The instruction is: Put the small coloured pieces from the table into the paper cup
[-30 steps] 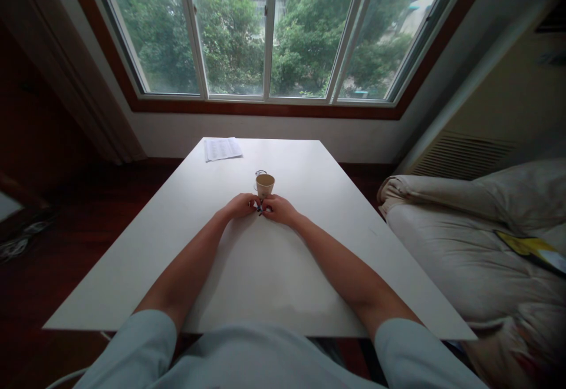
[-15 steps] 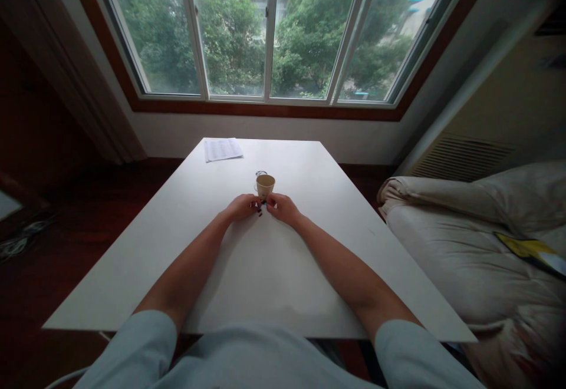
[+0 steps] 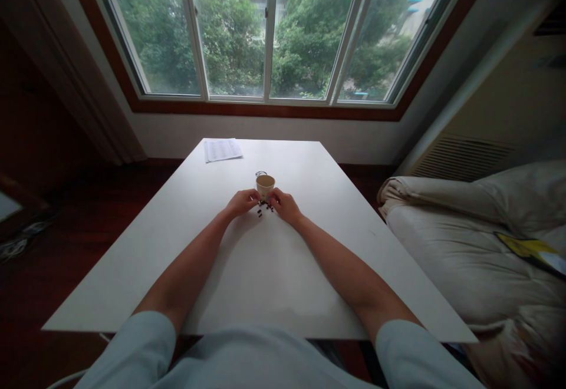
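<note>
A tan paper cup [image 3: 265,188] stands upright on the white table [image 3: 274,265], its mouth facing up. Several small dark pieces [image 3: 260,213] lie scattered just in front of its base. My left hand [image 3: 244,201] is at the cup's lower left side, fingers bent inward and closed. On the opposite side, my right hand [image 3: 284,203] has its fingers curled close to the cup's base and the dark pieces. Whether the fingertips press on the cup or pinch small pieces is too small to tell.
Behind the cup lies a thin dark looped item [image 3: 260,173]. Sheets of paper [image 3: 223,150] rest at the table's far left corner. A padded beige sofa [image 3: 442,247] stands to the right, and a wide window [image 3: 267,41] is beyond the table.
Both hands have shifted slightly away from me and apart, from in front of the cup to its sides. More dark pieces now show on the table. The cup stays in place.
</note>
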The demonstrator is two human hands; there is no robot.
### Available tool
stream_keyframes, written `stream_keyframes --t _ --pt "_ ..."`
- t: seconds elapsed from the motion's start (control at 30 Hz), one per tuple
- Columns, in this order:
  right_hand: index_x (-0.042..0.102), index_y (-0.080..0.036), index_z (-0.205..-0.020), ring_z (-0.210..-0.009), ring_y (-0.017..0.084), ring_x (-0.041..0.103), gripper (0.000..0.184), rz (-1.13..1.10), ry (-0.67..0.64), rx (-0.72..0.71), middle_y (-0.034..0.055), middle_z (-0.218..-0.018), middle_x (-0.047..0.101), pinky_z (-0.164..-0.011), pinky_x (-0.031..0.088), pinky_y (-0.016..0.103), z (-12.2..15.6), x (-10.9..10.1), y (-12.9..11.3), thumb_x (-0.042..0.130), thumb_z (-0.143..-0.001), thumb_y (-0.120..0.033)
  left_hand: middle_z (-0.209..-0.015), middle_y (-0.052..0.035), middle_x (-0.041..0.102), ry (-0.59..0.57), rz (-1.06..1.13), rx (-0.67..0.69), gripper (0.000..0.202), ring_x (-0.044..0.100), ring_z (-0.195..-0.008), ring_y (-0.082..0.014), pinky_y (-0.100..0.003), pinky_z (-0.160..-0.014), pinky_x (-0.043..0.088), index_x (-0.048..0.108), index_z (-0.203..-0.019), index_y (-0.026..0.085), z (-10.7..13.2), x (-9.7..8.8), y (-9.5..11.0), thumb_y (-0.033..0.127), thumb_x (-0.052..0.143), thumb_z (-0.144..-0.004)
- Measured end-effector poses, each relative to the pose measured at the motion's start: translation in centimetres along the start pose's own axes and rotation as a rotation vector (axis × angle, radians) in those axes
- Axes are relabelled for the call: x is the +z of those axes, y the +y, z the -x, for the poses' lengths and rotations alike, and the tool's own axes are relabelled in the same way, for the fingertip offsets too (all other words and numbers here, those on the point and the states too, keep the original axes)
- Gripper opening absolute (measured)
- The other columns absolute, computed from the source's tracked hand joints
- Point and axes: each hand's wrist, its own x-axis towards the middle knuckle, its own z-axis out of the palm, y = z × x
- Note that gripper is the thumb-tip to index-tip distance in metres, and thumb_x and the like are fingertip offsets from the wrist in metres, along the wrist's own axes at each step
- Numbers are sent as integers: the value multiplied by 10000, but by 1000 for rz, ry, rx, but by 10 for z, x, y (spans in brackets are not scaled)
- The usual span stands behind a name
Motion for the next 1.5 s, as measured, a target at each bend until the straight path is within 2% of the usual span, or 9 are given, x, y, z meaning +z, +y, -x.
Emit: stream_keyframes --t 0.2,0.37,0.63,0.77,0.97,1.13,1.3,1.5 --pt "654 -216 -936 -631 143 475 195 -30 20 -11 0 -717 615 -636 384 255 0 0 0 517 -868 -338 -763 -2 670 32 184 -14 212 529 -614 -112 -235 -593 421 684 -925 177 -3 2 -6 287 555 -798" --pt "659 -216 -928 -619 143 457 211 -73 27 11 -10 -676 586 -614 378 251 0 0 -2 530 -860 -368 -733 -11 656 48 387 -47 228 528 -585 -101 -232 -567 426 668 -941 161 -7 4 -10 317 592 -793" --pt "666 -218 -929 -628 142 464 220 -93 44 -14 -14 -691 581 -621 381 255 -1 1 -2 570 -846 -398 -911 -58 692 100 615 -71 375 538 -615 -86 -231 -567 441 681 -1067 152 -8 0 -5 388 684 -775" --pt "668 -217 -935 -626 138 458 212 -93 43 -8 -14 -691 576 -622 378 254 0 2 0 576 -848 -387 -838 -30 669 175 640 -62 306 539 -643 -88 -229 -600 446 687 -975 148 -10 -2 -2 349 702 -745" --pt "670 -219 -955 -638 144 464 225 -87 30 1 -7 -699 585 -619 383 253 -1 2 2 565 -848 -387 -811 -20 658 213 614 -86 246 542 -641 -92 -234 -610 456 673 -921 154 -11 -2 2 329 663 -748" --pt "682 -213 -945 -660 149 490 213 -76 44 -9 6 -738 620 -635 402 257 -1 2 2 558 -850 -356 -965 -65 705 192 675 -82 313 547 -646 -87 -258 -655 500 690 -1015 144 -12 -2 4 324 635 -764" --pt "679 -204 -964 -703 151 527 199 -48 72 -50 22 -824 654 -684 439 265 -2 2 5 536 -858 -294 -1113 -87 703 156 809 -87 394 535 -611 -65 -259 -641 505 690 -1123 144 -14 -3 10 307 665 -764" --pt "670 -206 -953 -759 154 551 175 -23 89 -64 34 -875 649 -704 454 257 -4 3 6 530 -866 -265 -1217 -110 682 127 860 -91 488 554 -617 -70 -254 -611 495 661 -1225 161 -13 -5 19 309 703 -762"
